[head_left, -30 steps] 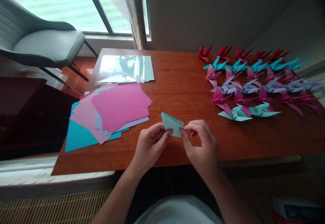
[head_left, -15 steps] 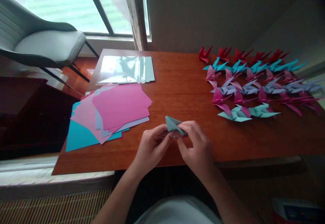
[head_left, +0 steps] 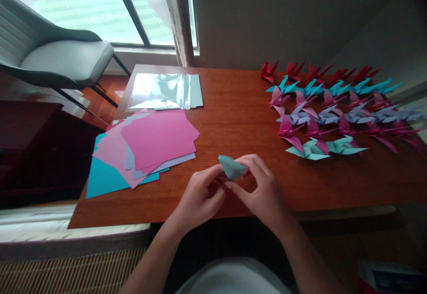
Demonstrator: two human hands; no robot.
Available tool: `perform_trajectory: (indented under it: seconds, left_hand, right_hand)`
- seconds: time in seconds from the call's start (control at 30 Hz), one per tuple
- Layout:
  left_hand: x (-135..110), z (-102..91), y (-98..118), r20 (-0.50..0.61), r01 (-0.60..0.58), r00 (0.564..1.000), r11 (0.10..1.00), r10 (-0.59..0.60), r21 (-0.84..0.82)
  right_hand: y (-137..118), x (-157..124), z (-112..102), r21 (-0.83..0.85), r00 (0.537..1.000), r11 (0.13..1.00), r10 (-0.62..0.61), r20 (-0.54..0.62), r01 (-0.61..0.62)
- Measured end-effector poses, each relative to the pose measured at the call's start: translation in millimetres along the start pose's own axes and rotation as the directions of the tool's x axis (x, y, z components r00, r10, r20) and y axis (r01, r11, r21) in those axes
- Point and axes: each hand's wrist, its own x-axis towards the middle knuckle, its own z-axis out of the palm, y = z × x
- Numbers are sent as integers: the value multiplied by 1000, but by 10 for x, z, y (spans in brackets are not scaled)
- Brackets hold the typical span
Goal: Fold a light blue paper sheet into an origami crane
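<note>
A small, partly folded piece of light teal paper is held just above the near edge of the wooden table. My left hand pinches its lower left side. My right hand grips it from the right, with fingers curled over its top and the thumb underneath. Both hands are closed on the paper.
A loose stack of pink, lilac and blue square sheets lies to the left. Behind it sits a clear plastic sleeve of paper. Rows of several finished paper cranes fill the right side. A grey chair stands by the window.
The teal paper went from a flat upright flap to a more closed, pointed shape. Both hands shifted slightly, and my right fingers moved over its top.
</note>
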Motion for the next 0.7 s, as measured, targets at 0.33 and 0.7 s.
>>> perform_trajectory:
  seconds: [0.33,0.7]
  left_hand:
    - [-15,13,-55,-27,26,999,999,-26,18]
    - [1,17,-47,-35,63,997,998,-62,17]
  right_hand:
    - [56,-3,-29,43,998,998,-45,43,44]
    - [69,15,-81,-6,992,994,-104,74,105]
